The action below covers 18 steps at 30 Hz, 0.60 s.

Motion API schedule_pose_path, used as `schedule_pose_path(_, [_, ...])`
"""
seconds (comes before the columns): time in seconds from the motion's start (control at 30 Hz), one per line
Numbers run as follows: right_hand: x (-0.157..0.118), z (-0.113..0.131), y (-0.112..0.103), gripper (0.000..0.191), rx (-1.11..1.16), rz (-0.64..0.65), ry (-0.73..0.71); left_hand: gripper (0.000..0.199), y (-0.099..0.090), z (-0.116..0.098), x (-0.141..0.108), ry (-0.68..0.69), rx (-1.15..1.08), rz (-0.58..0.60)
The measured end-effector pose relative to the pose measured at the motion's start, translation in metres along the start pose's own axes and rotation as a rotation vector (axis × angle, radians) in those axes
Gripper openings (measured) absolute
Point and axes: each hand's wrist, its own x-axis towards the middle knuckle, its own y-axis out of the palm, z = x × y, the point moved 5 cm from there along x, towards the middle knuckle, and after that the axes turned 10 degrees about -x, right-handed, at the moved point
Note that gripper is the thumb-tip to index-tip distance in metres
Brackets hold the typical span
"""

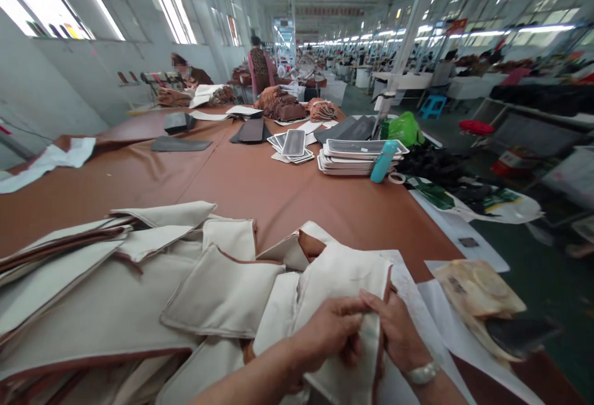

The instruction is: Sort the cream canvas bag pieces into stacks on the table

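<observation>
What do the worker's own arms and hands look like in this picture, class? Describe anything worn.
Both forearms are bare, with no sleeves in view and no gloves. The right hand has a pale, silvery band at the wrist, perhaps a watch or bracelet. The left hand wears nothing visible.

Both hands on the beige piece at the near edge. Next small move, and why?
Probably draw the pinched edge of the beige piece toward the body to pull it flat. The left hand and right hand both grip it at one spot, fingertips meeting, and it lies rumpled over the stack of beige pieces. How the hidden near end lies cannot be told.
</observation>
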Motion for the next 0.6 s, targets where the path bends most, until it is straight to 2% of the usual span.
schedule_pose_path(0.07, [-0.009, 0.004, -0.030, 0.060, -0.129, -0.131, 0.033, 0.033, -0.037, -0.014, 0.009, 0.076, 0.353, -0.228])
schedule_pose_path(0.13, [-0.020, 0.012, -0.067, 0.063, -0.329, -0.269, 0.024, 0.030, -0.089, -0.034, 0.018, 0.165, 0.518, -0.455])
schedule_pose_path(0.2, [-0.029, 0.018, -0.100, 0.065, -0.507, -0.349, 0.028, 0.053, -0.143, -0.051, 0.027, 0.185, 0.653, -0.638])
schedule_pose_path(0.23, [-0.031, 0.019, -0.113, 0.066, -0.554, -0.349, 0.044, 0.061, -0.165, -0.056, 0.032, 0.165, 0.711, -0.680])
schedule_pose_path(0.3, [-0.032, 0.019, -0.129, 0.066, -0.605, -0.311, 0.062, 0.046, -0.193, -0.062, 0.042, 0.136, 0.811, -0.682])
schedule_pose_path(0.37, [-0.031, 0.020, -0.139, 0.065, -0.664, -0.317, 0.049, 0.011, -0.200, -0.067, 0.048, 0.149, 0.893, -0.627])
schedule_pose_path(0.4, [-0.029, 0.022, -0.144, 0.065, -0.704, -0.349, 0.034, 0.011, -0.197, -0.072, 0.049, 0.179, 0.931, -0.598])
schedule_pose_path(0.5, [-0.026, 0.039, -0.154, 0.061, -0.838, -0.479, -0.021, 0.030, -0.176, -0.100, 0.037, 0.328, 1.037, -0.528])
schedule_pose_path(0.6, [-0.021, 0.080, -0.151, 0.049, -1.001, -0.580, -0.140, 0.030, -0.138, -0.145, 0.009, 0.438, 1.123, -0.406])
